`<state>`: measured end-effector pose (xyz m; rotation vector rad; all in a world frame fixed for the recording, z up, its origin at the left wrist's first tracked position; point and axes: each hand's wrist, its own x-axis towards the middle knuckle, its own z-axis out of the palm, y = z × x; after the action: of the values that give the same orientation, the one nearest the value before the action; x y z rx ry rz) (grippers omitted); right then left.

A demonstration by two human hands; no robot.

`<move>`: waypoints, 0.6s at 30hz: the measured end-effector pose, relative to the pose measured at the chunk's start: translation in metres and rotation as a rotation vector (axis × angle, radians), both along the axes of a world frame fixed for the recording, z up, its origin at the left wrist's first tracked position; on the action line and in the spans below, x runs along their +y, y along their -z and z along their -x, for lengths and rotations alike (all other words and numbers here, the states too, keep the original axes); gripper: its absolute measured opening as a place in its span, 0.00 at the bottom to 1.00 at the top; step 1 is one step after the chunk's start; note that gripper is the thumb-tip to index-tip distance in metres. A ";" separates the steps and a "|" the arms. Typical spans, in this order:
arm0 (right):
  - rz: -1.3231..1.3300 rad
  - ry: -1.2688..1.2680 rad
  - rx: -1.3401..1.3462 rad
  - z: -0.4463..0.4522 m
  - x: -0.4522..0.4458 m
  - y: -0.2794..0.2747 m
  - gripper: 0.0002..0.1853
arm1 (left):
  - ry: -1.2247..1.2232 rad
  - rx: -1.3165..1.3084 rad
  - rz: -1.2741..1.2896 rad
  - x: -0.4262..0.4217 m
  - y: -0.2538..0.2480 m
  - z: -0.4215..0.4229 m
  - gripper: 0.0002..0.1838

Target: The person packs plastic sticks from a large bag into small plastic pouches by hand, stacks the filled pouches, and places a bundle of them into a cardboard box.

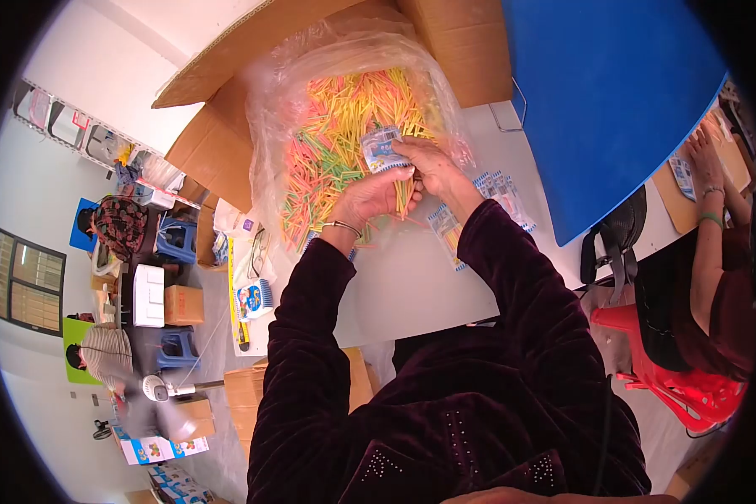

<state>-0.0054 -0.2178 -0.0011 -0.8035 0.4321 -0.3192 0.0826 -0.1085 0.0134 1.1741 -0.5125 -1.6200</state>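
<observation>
A small blue-and-white printed plastic packet is held up over a heap of thin pink, yellow and green sticks. My right hand is closed, pinching the packet's right edge. Just below it, my left hand curls round a few yellowish sticks, its thumb near the packet's lower edge. Its fingertips are partly hidden, so the exact grip is unclear. The heap lies in a clear plastic liner inside an opened cardboard box.
Filled packets lie right of my forearm on the white table. At left are a blue-and-white container, glasses and a yellow cutter. A blue panel stands right; beyond it, a co-worker's hand rests near another packet.
</observation>
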 end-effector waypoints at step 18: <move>0.039 0.317 -0.128 0.017 0.001 -0.015 0.10 | -0.161 0.055 0.189 -0.004 0.009 -0.027 0.11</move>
<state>-0.0227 -0.2166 0.0135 -0.7467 0.4341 -0.6723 0.1093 -0.1123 0.0046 1.0016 -0.5109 -1.4297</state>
